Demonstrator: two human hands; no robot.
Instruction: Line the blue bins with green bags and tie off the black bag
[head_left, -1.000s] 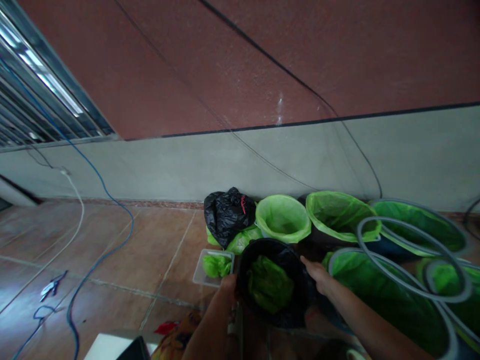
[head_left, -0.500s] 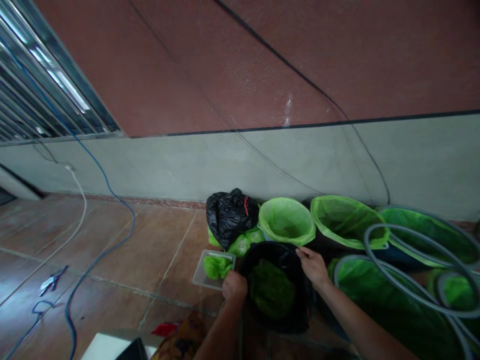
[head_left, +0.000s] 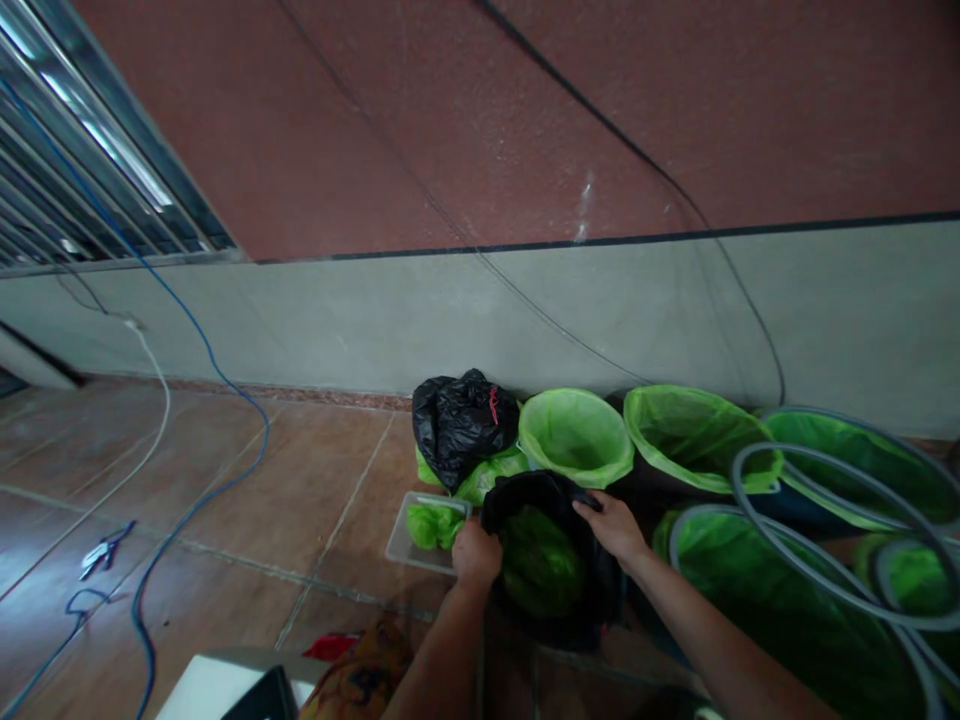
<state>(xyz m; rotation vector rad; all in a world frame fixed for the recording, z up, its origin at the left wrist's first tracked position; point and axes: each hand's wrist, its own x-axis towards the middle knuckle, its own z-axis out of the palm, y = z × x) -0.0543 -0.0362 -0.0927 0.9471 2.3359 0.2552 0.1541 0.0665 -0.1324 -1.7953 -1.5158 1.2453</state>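
Note:
A black trash bag (head_left: pixel 600 590) hangs with its mouth spread between my two hands, and crumpled green plastic (head_left: pixel 541 565) shows inside it. My left hand (head_left: pixel 476 555) is closed on the bag's left rim. On the right rim, my right hand (head_left: pixel 611 525) pinches the black plastic. Whether a bin stands inside the black bag cannot be made out. Just left of my left hand, a clear plastic tray (head_left: pixel 403 545) holds a bunched green bag (head_left: pixel 433 525). A filled black bag (head_left: pixel 461 425) with a red tie sits behind, on green plastic.
Several bins with green liners, including a round one (head_left: pixel 576 435), stand along the wall and to the right. Grey hoops (head_left: pixel 750 450) lie across the right-hand bins. On the tiled floor at left are keys (head_left: pixel 105 552), a blue cable (head_left: pixel 202 495) and a white cable (head_left: pixel 161 400).
My right hand has drawn the bag's right rim inward to the left, and the mouth has narrowed and lost its round shape. My left hand keeps its hold, slightly higher and further right.

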